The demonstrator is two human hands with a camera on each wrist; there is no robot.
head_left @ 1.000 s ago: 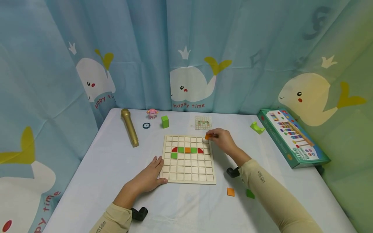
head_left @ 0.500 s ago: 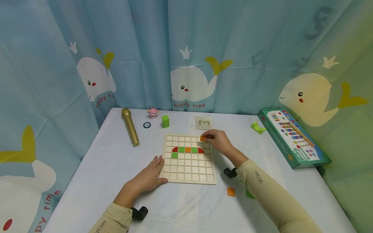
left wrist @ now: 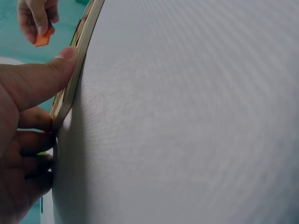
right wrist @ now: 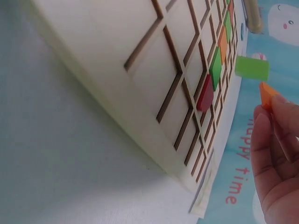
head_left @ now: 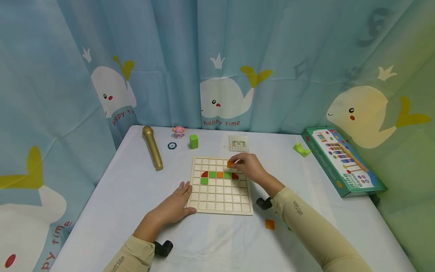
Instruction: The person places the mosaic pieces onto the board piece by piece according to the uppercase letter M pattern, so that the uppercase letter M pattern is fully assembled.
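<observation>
My right hand (head_left: 249, 166) pinches a small orange square tile (head_left: 230, 164) between thumb and fingers, over the far right part of a wooden grid board (head_left: 220, 206). In the right wrist view the tile (right wrist: 267, 95) sticks out past the fingertips. Across an upper row of the board runs a line of inlaid pieces: a red quarter-circle (head_left: 204, 174) at each end, with green squares beside an orange square (head_left: 220, 175) between them. Another green square (head_left: 204, 181) lies below the left red piece. My left hand (head_left: 175, 204) rests with extended fingers against the board's left edge, thumb at the near corner.
Behind the board lies a pattern card (head_left: 238, 143). Around it are a green block (head_left: 193, 141), pink figurine (head_left: 178, 131), round chip (head_left: 172, 146), gold microphone (head_left: 153, 148), light green arch (head_left: 301, 150) and game box (head_left: 344, 162). A loose orange tile (head_left: 270, 224) lies near the right sleeve.
My right hand has carried the orange tile leftward and slightly nearer over the board. The right sleeve now hides most of the loose green tile. My left hand stays put.
</observation>
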